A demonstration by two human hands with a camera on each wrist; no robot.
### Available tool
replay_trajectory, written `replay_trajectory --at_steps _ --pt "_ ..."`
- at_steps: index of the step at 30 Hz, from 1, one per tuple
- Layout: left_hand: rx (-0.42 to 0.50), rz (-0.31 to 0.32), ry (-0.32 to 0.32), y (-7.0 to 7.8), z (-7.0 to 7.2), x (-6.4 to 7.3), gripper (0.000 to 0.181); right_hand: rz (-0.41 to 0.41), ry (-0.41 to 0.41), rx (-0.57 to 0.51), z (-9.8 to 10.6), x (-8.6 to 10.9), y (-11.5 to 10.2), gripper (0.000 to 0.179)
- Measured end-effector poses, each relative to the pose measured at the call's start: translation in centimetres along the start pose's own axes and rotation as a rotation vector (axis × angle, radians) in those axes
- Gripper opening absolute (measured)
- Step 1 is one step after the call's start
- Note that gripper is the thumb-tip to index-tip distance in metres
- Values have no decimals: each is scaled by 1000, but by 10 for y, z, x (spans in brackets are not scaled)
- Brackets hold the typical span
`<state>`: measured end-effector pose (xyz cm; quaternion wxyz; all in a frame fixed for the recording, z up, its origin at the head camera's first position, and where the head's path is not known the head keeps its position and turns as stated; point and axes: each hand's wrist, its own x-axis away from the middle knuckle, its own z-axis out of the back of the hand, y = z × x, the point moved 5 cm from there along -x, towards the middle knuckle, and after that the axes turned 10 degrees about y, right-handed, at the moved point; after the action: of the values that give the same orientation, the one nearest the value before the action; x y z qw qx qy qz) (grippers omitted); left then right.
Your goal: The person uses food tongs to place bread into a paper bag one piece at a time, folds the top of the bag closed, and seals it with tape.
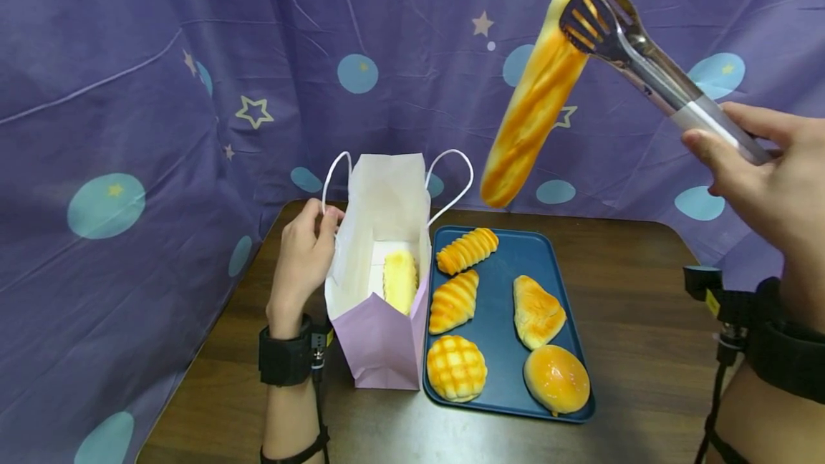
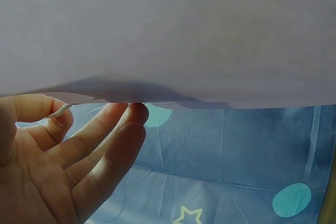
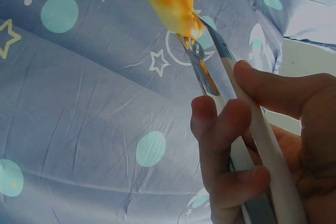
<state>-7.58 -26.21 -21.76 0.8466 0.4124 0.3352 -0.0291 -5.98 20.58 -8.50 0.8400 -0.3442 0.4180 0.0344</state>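
My right hand [image 1: 773, 170] grips metal tongs [image 1: 677, 95], thumb on one arm and fingers round the other. The slotted ends of the tongs clamp the top of a long baguette [image 1: 535, 102], which hangs at a slant high above the tray's back edge. My left hand [image 1: 303, 256] pinches the left rim of a lilac paper bag [image 1: 380, 349] near its white rope handle [image 1: 331, 170]. In the left wrist view, thumb and finger meet at the cord [image 2: 60, 110]. Inside the open-topped bag lies a pale yellow bread piece [image 1: 400, 281].
Right of the bag is a dark blue tray [image 1: 499, 306]. It bears a ridged roll [image 1: 467, 250], a striped pastry [image 1: 454, 301], a grid-marked bun [image 1: 456, 369], a triangular pastry [image 1: 538, 311] and a glossy round bun [image 1: 557, 379]. A purple patterned curtain [image 1: 412, 41] hangs behind the wooden table [image 1: 631, 292].
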Motion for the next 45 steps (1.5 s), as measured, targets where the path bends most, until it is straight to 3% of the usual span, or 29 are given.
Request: replay_trajectory --at_steps 6,17,27,32,38,45 --pt "0 -8 6 1 -2 -2 25 -51 76 -48 4 -6 5 42" --pt "0 -1 4 1 -3 -2 24 -9 128 -92 7 -18 3 36" --pt "-1 9 -1 1 -6 -2 26 115 175 -100 9 -30 2 29" --pt "3 12 -6 2 -9 -2 26 55 198 -45 11 -34 6 34" --pt "0 4 6 3 -10 -3 25 -7 201 -95 10 -39 8 25" --pt "2 -3 11 4 -11 -3 26 32 193 -32 12 -41 -3 24"
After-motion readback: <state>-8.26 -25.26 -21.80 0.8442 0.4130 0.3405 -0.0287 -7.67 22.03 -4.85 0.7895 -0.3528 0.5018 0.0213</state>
